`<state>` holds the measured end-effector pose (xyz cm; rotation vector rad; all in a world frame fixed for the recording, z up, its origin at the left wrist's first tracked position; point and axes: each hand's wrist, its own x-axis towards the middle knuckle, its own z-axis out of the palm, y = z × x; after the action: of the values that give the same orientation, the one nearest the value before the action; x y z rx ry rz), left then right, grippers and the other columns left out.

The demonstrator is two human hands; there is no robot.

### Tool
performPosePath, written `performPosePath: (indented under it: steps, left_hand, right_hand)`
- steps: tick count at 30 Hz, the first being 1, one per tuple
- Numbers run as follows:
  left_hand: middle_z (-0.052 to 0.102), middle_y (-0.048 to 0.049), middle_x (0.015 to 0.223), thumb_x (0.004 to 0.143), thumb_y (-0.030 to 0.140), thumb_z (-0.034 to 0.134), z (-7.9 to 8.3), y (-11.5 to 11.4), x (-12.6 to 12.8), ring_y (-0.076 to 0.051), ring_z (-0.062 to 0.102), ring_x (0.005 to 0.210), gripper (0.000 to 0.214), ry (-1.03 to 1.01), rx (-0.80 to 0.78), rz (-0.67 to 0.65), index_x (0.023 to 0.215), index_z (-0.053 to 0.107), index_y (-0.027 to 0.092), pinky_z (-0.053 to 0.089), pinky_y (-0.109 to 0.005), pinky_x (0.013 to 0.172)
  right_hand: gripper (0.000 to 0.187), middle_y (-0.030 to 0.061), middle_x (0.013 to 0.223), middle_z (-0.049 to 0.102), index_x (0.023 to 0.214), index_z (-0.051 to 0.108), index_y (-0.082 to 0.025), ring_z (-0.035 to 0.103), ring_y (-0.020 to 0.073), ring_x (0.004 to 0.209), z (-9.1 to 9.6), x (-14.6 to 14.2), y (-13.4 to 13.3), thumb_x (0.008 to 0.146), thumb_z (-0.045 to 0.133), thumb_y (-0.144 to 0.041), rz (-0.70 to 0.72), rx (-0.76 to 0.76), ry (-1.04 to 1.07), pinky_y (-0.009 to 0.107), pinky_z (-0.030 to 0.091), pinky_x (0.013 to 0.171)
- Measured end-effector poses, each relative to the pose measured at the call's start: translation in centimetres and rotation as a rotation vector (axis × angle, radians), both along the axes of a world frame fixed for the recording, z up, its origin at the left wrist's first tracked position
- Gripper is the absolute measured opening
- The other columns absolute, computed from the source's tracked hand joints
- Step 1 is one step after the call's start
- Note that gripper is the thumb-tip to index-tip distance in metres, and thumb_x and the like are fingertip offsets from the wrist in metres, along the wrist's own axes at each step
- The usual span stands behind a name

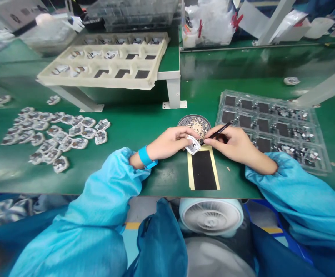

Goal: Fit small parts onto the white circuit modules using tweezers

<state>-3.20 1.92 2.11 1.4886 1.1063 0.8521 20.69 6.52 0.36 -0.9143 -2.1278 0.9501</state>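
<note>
Between the thumb and fingers of my left hand (171, 143) is a small white plastic housing (194, 145), tilted over the near rim of a round dish. My right hand (233, 143) pinches black tweezers (221, 129), whose tip end points down at the housing and is partly hidden by my fingers. The round grey dish (180, 122) holds many tiny beige pieces (198, 125). Just below my hands, a black rectangular pad (204, 171) framed by yellow tape lies on the green table.
Many similar white housings (59, 136) are spread on the left of the table. A clear compartment tray (223, 100) with dark parts lies on the right. A cream tray (98, 80) rests on a raised green shelf (171, 57) with metal legs. A fan (212, 217) is below the table edge.
</note>
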Motion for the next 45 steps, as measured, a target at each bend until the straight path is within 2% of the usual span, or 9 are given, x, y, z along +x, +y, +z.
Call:
performPosePath:
  steps: [3, 8, 13, 17, 20, 27, 33, 39, 45]
  left_hand:
    - [0.077, -0.0052, 0.088, 0.085, 0.010, 0.066, -0.6, 0.0, -0.1, -0.019, 0.076, 0.083, 0.020, -0.011, -0.011, 0.007, 0.102, 0.074, 0.018, 0.063, -0.032, 0.076]
    - [0.079, -0.0054, 0.093, 0.085, 0.014, 0.067, -0.4, -0.3, -0.1, -0.016, 0.073, 0.080, 0.023, 0.157, 0.086, -0.032, 0.106, 0.077, 0.014, 0.059, -0.026, 0.074]
    - [0.080, -0.0038, 0.106, 0.086, 0.012, 0.063, -0.1, -0.7, 0.0, -0.018, 0.074, 0.091, 0.033, 0.222, 0.120, -0.033, 0.115, 0.079, 0.017, 0.057, -0.026, 0.080]
    - [0.080, -0.0036, 0.105, 0.084, 0.008, 0.061, -0.3, -0.8, 0.2, -0.017, 0.074, 0.088, 0.036, 0.242, 0.128, -0.022, 0.114, 0.079, 0.016, 0.056, -0.025, 0.078]
    - [0.080, -0.0041, 0.106, 0.083, 0.007, 0.061, -0.4, -0.8, 0.3, -0.018, 0.073, 0.087, 0.039, 0.239, 0.128, -0.016, 0.116, 0.079, 0.017, 0.055, -0.025, 0.078]
    - [0.080, -0.0054, 0.106, 0.083, 0.008, 0.061, -0.7, -0.9, 0.4, -0.020, 0.074, 0.093, 0.038, 0.236, 0.125, -0.004, 0.116, 0.079, 0.017, 0.056, -0.028, 0.082]
    - [0.080, -0.0054, 0.104, 0.084, 0.011, 0.061, -0.7, -0.9, 0.4, -0.018, 0.072, 0.084, 0.037, 0.265, 0.137, -0.005, 0.116, 0.079, 0.016, 0.055, -0.026, 0.075]
    - [0.080, -0.0053, 0.102, 0.083, 0.012, 0.062, -0.8, -0.9, 0.3, -0.018, 0.072, 0.085, 0.039, 0.270, 0.135, -0.001, 0.118, 0.078, 0.017, 0.055, -0.026, 0.076]
    - [0.079, -0.0032, 0.097, 0.078, 0.008, 0.062, -0.5, -1.0, 0.3, -0.014, 0.065, 0.072, 0.048, 0.269, 0.130, -0.041, 0.123, 0.076, 0.018, 0.052, -0.025, 0.069]
  right_hand:
    - [0.018, 0.0016, 0.081, 0.072, 0.091, 0.076, -0.021, 0.058, 0.0123, 0.062, 0.2, 0.0, 0.1, 0.089, 0.076, -0.039, -0.002, -0.027, 0.004, 0.026, 0.044, 0.056]
    - [0.023, 0.0026, 0.083, 0.073, 0.090, 0.073, -0.022, 0.066, 0.0177, 0.070, 1.1, 1.0, 0.3, 0.084, 0.081, -0.043, 0.010, -0.108, 0.107, 0.032, 0.054, 0.062]
    - [0.013, 0.0038, 0.090, 0.076, 0.093, 0.074, -0.027, 0.072, 0.0235, 0.084, 1.3, 1.0, -0.2, 0.083, 0.082, -0.029, 0.061, 0.141, 0.311, 0.041, 0.060, 0.076]
    - [0.018, 0.0038, 0.091, 0.078, 0.097, 0.076, -0.028, 0.074, 0.0244, 0.086, 1.3, 0.2, -0.7, 0.083, 0.080, -0.017, 0.141, 0.326, 0.315, 0.043, 0.060, 0.079]
    - [0.020, 0.0039, 0.093, 0.079, 0.098, 0.076, -0.028, 0.074, 0.0240, 0.086, 1.4, 0.0, -0.7, 0.083, 0.079, -0.015, 0.156, 0.378, 0.292, 0.043, 0.059, 0.080]
    - [0.018, 0.0042, 0.093, 0.079, 0.099, 0.076, -0.027, 0.075, 0.0236, 0.087, 1.3, -0.1, -0.7, 0.084, 0.078, -0.016, 0.165, 0.396, 0.271, 0.043, 0.059, 0.081]
    - [0.016, 0.0044, 0.093, 0.079, 0.097, 0.076, -0.026, 0.075, 0.0235, 0.087, 1.3, -0.1, -0.6, 0.085, 0.078, -0.015, 0.191, 0.404, 0.255, 0.042, 0.059, 0.081]
    - [0.022, 0.0052, 0.095, 0.079, 0.100, 0.075, -0.025, 0.074, 0.0238, 0.087, 1.5, -0.1, -0.8, 0.083, 0.078, -0.013, 0.189, 0.436, 0.231, 0.042, 0.059, 0.081]
    - [0.023, 0.0045, 0.092, 0.078, 0.101, 0.075, -0.025, 0.074, 0.0237, 0.086, 1.3, 0.3, -1.0, 0.082, 0.078, -0.014, 0.163, 0.378, 0.221, 0.042, 0.061, 0.082]
